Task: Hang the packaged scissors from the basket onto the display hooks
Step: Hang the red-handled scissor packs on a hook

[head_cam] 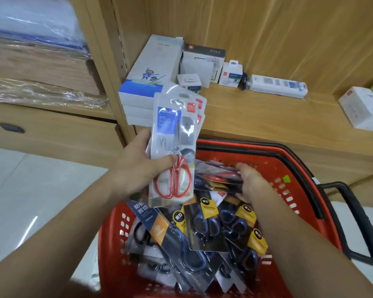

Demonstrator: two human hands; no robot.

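Red-handled packs (174, 147) stand upright in your left hand (138, 160), thumb (159, 163) curled across them | your right hand (253, 182) is in the basket (293, 190), fingers (242, 168) curled round another pack (218, 179) lying flat, long axis running left from them | hooks unseen.

The blister packs (172, 125) at 11 o'clock are clear glossy plastic over printed card. The scissors (176, 166) inside show bright metal blades and shiny red plastic handles, while the dark packs (205, 229) at 6 o'clock and the red-handled pack (220, 179) at the basket's 12 o'clock end have glossy printed faces. The basket (289, 190) is smooth red plastic with a matt black handle (357, 211) at 3 o'clock. The shelf (256, 117) at 12 o'clock is matt wood-grain board under smooth white card boxes (362, 108), crinkled clear film wraps the stacks (41, 91) at 10 o'clock, and the floor (30, 201) at 9 o'clock is glossy pale tile.
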